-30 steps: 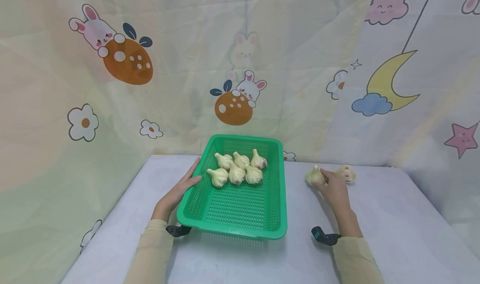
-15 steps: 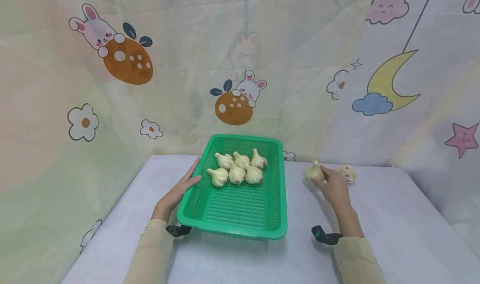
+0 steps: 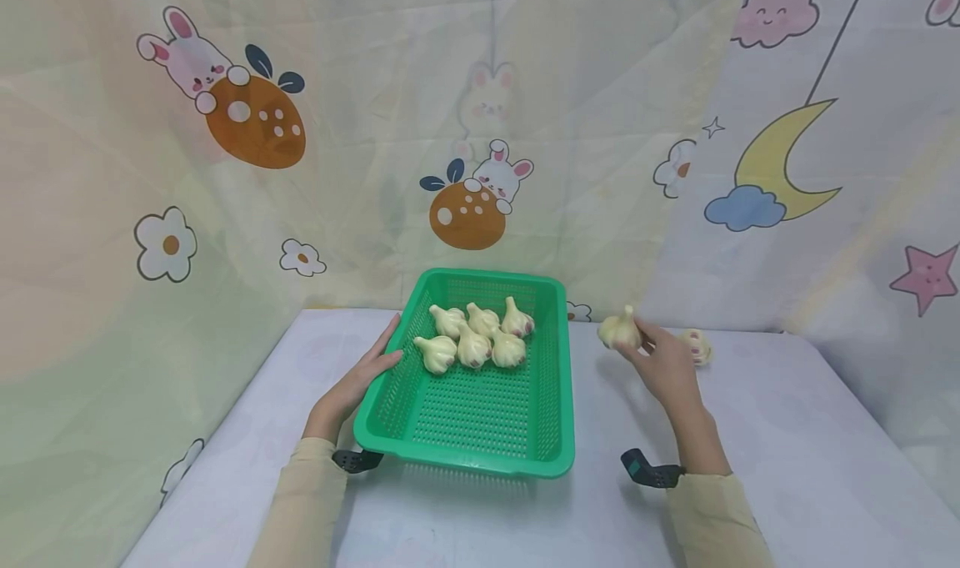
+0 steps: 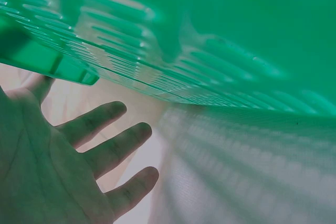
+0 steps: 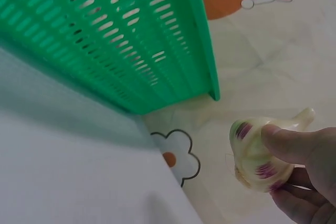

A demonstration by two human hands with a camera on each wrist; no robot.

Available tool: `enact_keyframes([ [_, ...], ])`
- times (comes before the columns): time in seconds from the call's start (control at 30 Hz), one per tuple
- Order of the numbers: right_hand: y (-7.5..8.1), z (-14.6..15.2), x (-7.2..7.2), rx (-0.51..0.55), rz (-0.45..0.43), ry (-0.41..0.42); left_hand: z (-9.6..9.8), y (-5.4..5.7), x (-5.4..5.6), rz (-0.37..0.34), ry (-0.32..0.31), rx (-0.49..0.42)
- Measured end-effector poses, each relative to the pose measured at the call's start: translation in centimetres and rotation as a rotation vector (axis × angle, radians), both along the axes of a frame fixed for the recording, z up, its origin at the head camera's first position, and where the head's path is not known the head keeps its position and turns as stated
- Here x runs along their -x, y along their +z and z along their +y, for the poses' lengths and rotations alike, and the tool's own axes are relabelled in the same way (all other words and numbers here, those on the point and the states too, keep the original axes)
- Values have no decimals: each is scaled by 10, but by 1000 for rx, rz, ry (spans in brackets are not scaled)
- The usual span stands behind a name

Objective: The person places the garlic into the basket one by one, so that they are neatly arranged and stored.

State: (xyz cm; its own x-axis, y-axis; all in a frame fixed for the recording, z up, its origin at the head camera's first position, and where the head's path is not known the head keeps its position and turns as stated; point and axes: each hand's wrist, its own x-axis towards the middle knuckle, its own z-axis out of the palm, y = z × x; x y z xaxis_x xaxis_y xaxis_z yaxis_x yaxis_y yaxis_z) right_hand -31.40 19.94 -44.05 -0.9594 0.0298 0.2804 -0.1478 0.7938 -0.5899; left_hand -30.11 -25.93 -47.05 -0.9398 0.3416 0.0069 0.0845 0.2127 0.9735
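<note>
A garlic bulb [image 3: 619, 331] is pinched between the thumb and fingers of my right hand [image 3: 666, 364], raised over the table to the right of the basket. In the right wrist view this bulb [image 5: 257, 156] shows purple streaks and a pale stem. My left hand [image 3: 360, 384] rests at the left rim of the green plastic basket [image 3: 491, 464], thumb over the edge. Seen from the left wrist, its fingers [image 4: 118, 150] are straight and spread under the rim. Several garlic bulbs [image 3: 474, 348] lie in the basket's far half.
Another garlic bulb [image 3: 697, 348] lies on the white table [image 3: 780, 434] behind my right hand, partly hidden by it. A printed cloth backdrop [image 3: 360, 176] hangs along the table's far edge.
My right hand has lifted its garlic bulb off the table and moved it slightly left, showing more of the gap to the bulb behind. The left hand and basket have stayed still.
</note>
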Motion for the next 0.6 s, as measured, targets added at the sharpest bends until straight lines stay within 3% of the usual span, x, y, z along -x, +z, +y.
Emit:
enact_keyframes([
  [0.6, 42, -26, -22, -13, 97, 30, 0, 1, -1, -8, 5, 8],
])
